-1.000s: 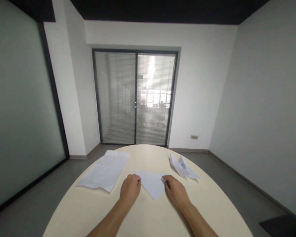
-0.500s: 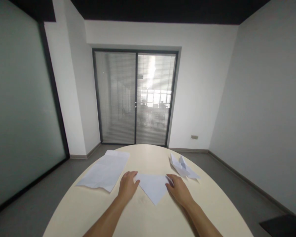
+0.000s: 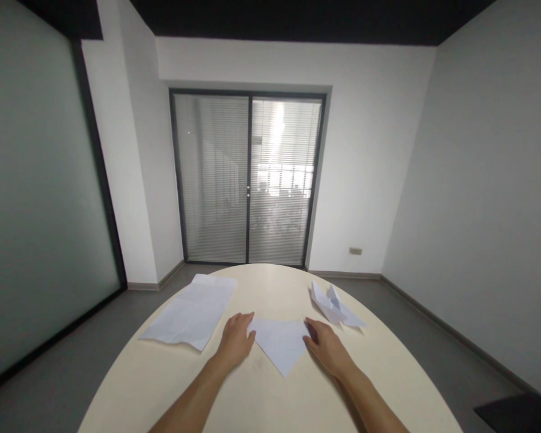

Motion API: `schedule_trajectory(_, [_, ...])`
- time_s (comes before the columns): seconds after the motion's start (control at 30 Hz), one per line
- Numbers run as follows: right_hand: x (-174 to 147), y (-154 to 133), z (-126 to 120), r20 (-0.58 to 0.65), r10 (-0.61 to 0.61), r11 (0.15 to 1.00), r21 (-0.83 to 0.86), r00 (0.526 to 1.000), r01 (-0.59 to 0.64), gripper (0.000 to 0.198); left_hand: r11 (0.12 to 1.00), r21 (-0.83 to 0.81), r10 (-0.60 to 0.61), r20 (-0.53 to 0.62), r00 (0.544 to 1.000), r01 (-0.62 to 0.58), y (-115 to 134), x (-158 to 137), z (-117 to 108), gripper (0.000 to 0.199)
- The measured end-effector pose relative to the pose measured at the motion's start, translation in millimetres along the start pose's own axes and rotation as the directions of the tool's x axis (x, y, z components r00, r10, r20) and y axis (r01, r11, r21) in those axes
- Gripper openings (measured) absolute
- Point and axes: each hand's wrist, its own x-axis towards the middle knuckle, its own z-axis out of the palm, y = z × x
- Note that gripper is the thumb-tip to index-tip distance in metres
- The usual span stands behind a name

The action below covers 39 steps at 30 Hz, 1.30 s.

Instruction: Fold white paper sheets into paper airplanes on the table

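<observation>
A white folded paper (image 3: 281, 343) lies on the table in front of me, a triangle with its point toward me and its straight edge away. My left hand (image 3: 237, 338) grips its left corner between thumb and fingers. At the opposite corner, my right hand (image 3: 327, 344) pinches the paper in the same way, the fingers partly hiding that corner. Beyond my right hand rests a folded paper boat (image 3: 331, 305) with raised points. To the left of my left hand is a flat sheet of white paper (image 3: 192, 311), slightly creased.
The cream table (image 3: 270, 400) has a rounded far edge. Past it stand glass doors (image 3: 247, 180) with blinds, and white walls. A dark flat object (image 3: 518, 412) is at the lower right, near the floor.
The folded paper and both hands have shifted very slightly to the right, and the paper's tip sits a little nearer me. The flat sheet and the paper boat stay where they were.
</observation>
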Motion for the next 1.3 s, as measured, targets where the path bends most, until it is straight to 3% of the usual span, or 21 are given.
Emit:
schedule_trajectory(0.43, [1, -1, -3, 0.069, -0.035, 0.999, 0.002, 0.997, 0.035, 0.052, 0.989, -0.057, 0.140, 0.005, 0.990, -0.140, 1, -1, -1, 0.050])
schedule_trajectory(0.63, [-2, -9, -10, 0.095, -0.093, 0.993, 0.080, 0.991, 0.086, 0.053, 0.972, -0.134, 0.187, -0.037, 0.982, -0.191, -1, -3, 3, 0.050])
schedule_trajectory(0.8, [-5, -11, -11, 0.082, -0.138, 0.982, 0.144, 0.987, 0.125, 0.048, 0.968, -0.180, 0.178, -0.017, 0.984, -0.178, 2, -4, -1, 0.064])
schedule_trajectory(1.0, [-6, -10, -7, 0.074, -0.136, 0.976, 0.180, 0.988, 0.121, 0.057, 0.970, -0.144, 0.191, -0.033, 0.981, -0.194, 7, -6, -9, 0.061])
schedule_trajectory(1.3, [-5, -26, -19, 0.008, -0.200, 0.968, 0.154, 0.980, 0.197, 0.032, 0.959, -0.104, 0.255, -0.094, 0.962, -0.265, 16, -8, -16, 0.042])
